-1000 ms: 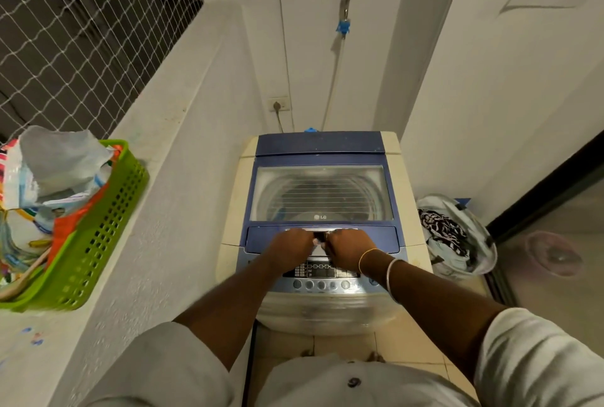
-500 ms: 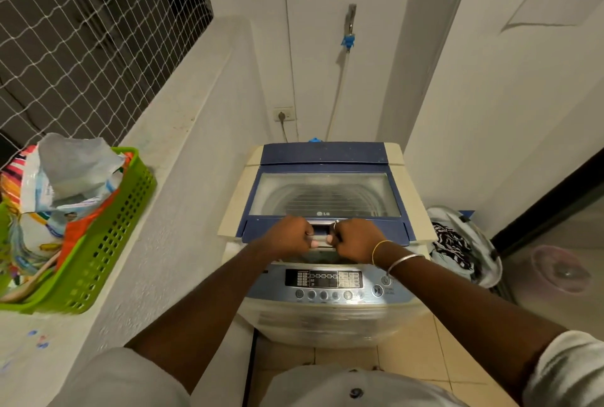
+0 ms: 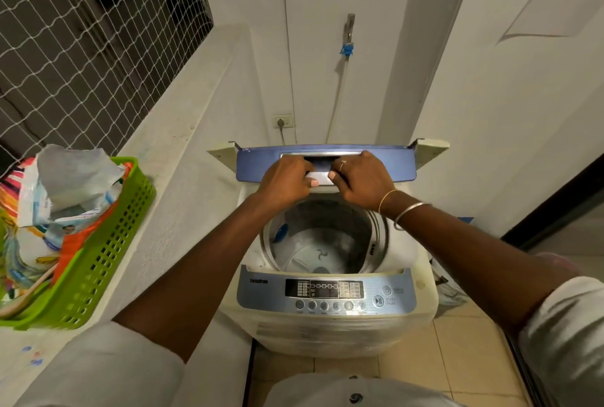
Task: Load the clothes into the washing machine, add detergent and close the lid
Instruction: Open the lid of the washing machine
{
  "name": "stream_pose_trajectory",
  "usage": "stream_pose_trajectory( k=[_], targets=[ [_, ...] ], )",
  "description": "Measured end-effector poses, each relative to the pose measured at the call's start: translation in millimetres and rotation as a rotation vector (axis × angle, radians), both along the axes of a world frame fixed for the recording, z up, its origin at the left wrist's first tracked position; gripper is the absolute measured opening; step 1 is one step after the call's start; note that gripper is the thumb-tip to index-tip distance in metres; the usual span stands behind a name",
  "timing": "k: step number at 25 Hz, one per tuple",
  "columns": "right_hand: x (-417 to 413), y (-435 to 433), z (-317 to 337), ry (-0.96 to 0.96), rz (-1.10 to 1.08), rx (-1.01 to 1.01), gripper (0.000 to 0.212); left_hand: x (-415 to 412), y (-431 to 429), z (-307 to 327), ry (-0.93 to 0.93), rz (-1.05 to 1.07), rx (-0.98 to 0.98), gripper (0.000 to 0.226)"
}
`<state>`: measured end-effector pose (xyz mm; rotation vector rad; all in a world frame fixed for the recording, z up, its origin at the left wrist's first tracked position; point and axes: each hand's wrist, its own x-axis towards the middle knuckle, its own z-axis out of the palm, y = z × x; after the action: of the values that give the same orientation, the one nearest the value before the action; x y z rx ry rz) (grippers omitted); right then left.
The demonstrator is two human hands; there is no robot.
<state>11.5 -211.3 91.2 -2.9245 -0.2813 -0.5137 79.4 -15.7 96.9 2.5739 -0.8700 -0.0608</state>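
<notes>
The top-loading washing machine stands in front of me with its blue lid folded up and back. My left hand and my right hand both grip the lid's front handle, side by side. Under my wrists the steel drum is exposed, and I see no clothes in it. The control panel faces me at the front. An opened detergent bag sits in a green basket on the ledge at the left. The clothes basket to the right of the machine is hidden behind my right arm.
A white ledge runs along the left under a netted window. A tap with a hose and a wall socket are behind the machine. White walls close in on the right, with a dark door frame and tiled floor.
Both hands have lifted the lid from flat on the machine to folded upright at the back, exposing the drum. The view has tilted and the clothes basket on the right has gone out of sight.
</notes>
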Motion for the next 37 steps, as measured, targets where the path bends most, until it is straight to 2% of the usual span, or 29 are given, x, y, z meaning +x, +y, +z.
stream_pose_trajectory(
  k=[3, 11, 15, 17, 20, 27, 32, 37],
  targets=[
    [38, -14, 10, -0.03, -0.005, -0.069, 0.04, 31, -15, 12, -0.091, 0.004, 0.007, 0.023],
    [104, -35, 15, -0.024, -0.058, -0.238, 0.022, 98, -51, 9, -0.138, 0.066, 0.064, 0.024],
    [122, -35, 8, -0.025, -0.142, -0.304, 0.02, 117, -56, -10, -0.195, 0.085, 0.051, 0.02],
    [126, -33, 3, 0.0, -0.191, -0.341, 0.022, 120, -58, -19, -0.182, 0.105, 0.014, 0.029],
    [130, -29, 0, 0.055, -0.241, -0.36, 0.029, 121, -60, -30, -0.198, 0.092, 0.004, 0.053],
    [133, -22, 9, 0.111, -0.294, -0.384, 0.029, 128, -61, -27, -0.247, 0.032, 0.106, 0.069],
    [127, -16, 10, 0.15, -0.309, -0.377, 0.029, 124, -54, -21, -0.203, -0.025, 0.112, 0.074],
    [117, -11, 13, 0.203, -0.301, -0.311, 0.034, 117, -49, -18, -0.124, -0.055, 0.075, 0.068]
  ],
)
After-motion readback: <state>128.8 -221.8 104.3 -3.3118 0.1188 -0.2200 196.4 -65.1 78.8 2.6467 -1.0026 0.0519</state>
